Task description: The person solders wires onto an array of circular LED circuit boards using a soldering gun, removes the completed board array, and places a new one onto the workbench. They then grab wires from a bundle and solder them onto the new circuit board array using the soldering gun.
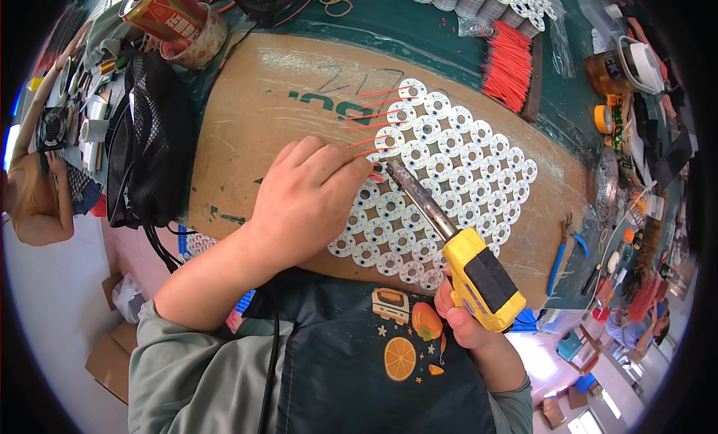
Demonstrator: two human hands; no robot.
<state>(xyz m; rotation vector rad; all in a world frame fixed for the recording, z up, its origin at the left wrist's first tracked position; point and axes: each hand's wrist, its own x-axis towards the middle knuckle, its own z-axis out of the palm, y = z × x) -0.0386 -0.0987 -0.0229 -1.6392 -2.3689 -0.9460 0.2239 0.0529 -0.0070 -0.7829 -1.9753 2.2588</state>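
At the far left lies a black mesh bag (149,146), well apart from the work. The left hand (307,198) rests on the brown cardboard sheet (247,135), with fingers closed in a pinch on a thin red wire (364,141) at the left edge of the panel of round white circuit boards (441,179). The wire's long axis runs nearly sideways, from the fingertips toward the boards on the right. About six such red wires already stick out leftward from the upper boards. The boards are too many to count exactly, several dozen in slanted rows. The right hand (460,314) grips the yellow handle of one soldering iron (449,243). The iron's barrel slants up and left, and the tip lies just beside the left fingertips. Farther right, a bundle of red wires (508,63) waits.
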